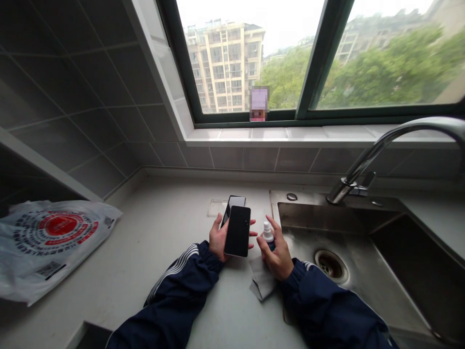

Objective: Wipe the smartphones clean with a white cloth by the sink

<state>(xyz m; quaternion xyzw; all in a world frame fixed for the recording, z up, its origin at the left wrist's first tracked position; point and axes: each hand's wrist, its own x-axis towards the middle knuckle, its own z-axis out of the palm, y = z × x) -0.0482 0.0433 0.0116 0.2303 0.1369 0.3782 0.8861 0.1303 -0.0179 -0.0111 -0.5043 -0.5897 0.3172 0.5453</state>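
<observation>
- A green-framed window (pixel 312 58) is set above the counter, with a tall apartment block and trees seen through the glass; a small item on its sill is obscured by pixelation.
- Dark grey wall tiles (pixel 90 97) are fitted on the left and beneath the sill.
- A pale countertop (pixel 152 261) is installed below, with a stainless steel sink (pixel 337 218) set into it on the right.
- A curved chrome faucet (pixel 392 145) is mounted behind the sink.
- A printed white plastic bag (pixel 54 247) is laid flat at the counter's left.
- Navy sleeves with white stripes (pixel 174 295) are extended over the counter's front edge.
- The left hand (pixel 219 237) is closed in a cradling grip around a black smartphone (pixel 238 231), which is held tilted above the counter, screen upward.
- A second dark flat object (pixel 232 206) is seen just behind the smartphone; its identity could not be determined.
- The right hand (pixel 278 252) is set in a narrow pinch on a small white-capped spray bottle (pixel 268 235), just beside the smartphone.
- A folded grey cloth (pixel 262 278) is placed on the counter under the right hand.
- A clear flat piece (pixel 217 208) is noted on the counter behind the left hand.
</observation>
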